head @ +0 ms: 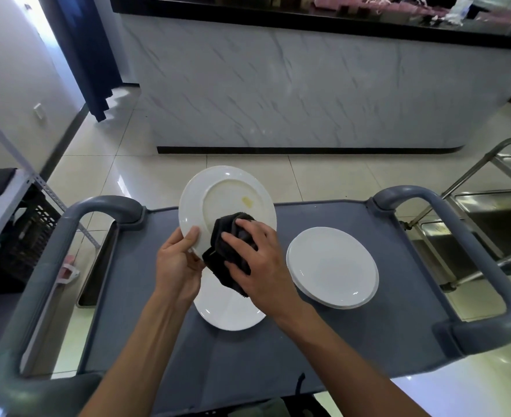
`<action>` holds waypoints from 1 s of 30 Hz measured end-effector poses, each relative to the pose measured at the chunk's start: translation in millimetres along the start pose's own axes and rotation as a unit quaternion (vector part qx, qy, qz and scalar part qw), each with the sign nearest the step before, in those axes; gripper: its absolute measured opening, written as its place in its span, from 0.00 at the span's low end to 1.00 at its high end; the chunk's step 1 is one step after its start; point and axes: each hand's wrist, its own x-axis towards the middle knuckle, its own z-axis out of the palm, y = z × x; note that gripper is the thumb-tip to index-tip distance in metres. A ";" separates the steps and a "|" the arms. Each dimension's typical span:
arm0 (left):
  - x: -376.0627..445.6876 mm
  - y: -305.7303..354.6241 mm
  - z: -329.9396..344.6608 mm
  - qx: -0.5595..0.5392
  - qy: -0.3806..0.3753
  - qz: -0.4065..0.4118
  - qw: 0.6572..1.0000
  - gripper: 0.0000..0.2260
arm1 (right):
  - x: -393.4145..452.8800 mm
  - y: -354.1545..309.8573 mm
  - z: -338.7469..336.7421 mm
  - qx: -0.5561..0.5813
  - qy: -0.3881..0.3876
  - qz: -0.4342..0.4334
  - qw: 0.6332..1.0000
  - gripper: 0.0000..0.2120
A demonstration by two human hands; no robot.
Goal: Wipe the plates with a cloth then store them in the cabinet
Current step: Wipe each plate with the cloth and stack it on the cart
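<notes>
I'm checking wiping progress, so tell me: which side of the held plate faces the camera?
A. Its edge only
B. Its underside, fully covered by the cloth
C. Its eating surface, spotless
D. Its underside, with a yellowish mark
D: the held plate shows its foot ring and a yellowish mark above the dark cloth, which the right hand presses on it while the left hand grips the rim.

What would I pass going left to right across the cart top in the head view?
Left cart handle → left hand → dark cloth under the right hand → stack of plates → right cart handle.
</notes>
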 end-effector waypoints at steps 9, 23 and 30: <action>-0.4 4.2 -2.0 0.020 -0.017 -0.014 1.000 0.10 | -11.0 28.2 -9.1 0.000 0.045 0.009 0.999 0.23; 1.5 -1.6 10.6 0.017 -0.096 -0.077 0.992 0.12 | -8.5 69.7 -65.4 0.013 0.117 0.117 0.986 0.21; -13.7 -16.7 44.2 0.130 -0.116 -0.079 0.982 0.16 | -0.6 99.9 -104.4 0.024 0.103 0.165 0.981 0.19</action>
